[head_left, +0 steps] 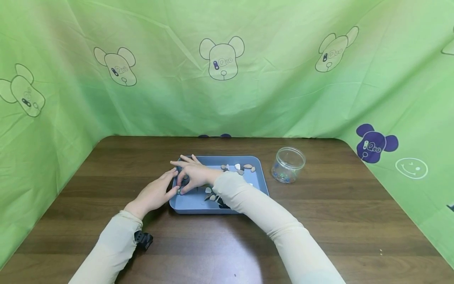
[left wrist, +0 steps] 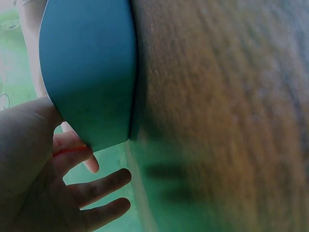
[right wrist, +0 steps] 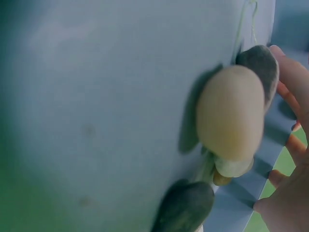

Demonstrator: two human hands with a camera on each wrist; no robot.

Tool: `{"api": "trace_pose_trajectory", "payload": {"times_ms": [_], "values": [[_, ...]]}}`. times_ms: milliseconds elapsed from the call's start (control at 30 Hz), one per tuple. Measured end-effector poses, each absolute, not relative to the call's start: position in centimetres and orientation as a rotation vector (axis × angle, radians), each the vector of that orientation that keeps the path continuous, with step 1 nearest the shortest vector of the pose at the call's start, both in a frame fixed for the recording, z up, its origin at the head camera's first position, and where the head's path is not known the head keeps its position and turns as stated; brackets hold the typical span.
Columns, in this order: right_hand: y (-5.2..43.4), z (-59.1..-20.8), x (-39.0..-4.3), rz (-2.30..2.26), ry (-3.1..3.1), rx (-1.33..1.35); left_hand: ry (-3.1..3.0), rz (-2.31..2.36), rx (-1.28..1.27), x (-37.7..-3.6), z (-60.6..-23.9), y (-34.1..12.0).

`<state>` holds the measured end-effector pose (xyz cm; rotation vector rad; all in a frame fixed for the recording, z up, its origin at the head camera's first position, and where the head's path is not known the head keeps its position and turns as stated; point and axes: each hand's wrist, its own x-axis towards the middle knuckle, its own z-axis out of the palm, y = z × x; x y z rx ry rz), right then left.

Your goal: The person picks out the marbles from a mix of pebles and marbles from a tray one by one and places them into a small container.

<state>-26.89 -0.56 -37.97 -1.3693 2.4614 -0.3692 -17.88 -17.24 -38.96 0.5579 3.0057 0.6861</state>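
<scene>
A blue tray (head_left: 198,202) lies mid-table with several pebbles (head_left: 241,169) scattered in it. My left hand (head_left: 159,193) sits at the tray's left edge, fingers loosely spread, fingertips touching the rim; the left wrist view shows this hand (left wrist: 72,193) beside the tray's corner (left wrist: 87,72). My right hand (head_left: 189,173) reaches across the tray, palm down over its left part, fingers spread. In the right wrist view its fingers (right wrist: 289,77) touch a grey pebble (right wrist: 260,63) next to a tan pebble (right wrist: 231,111) and a dark one (right wrist: 186,208). A small greenish bit (head_left: 178,192) lies between both hands' fingertips.
A clear glass jar (head_left: 288,165) with a few coloured beads at its bottom stands right of the tray. The brown wooden table (head_left: 319,228) is enclosed by a green printed curtain (head_left: 227,79) at the back and both sides.
</scene>
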Motion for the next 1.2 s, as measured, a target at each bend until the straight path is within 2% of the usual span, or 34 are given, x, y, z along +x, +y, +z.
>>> {"api": "trace_pose_trajectory", "payload": {"times_ms": [467,1200], "values": [[-0.6,-38.1,-27.0,-0.392,2.444,-1.393,3.000,0.675,0.552,-17.8,-38.9,-17.2],[1.0,-36.0,-27.9,-0.539,2.440,-1.407,3.004,0.682,0.539,-17.7,-38.8,-17.2]]}}
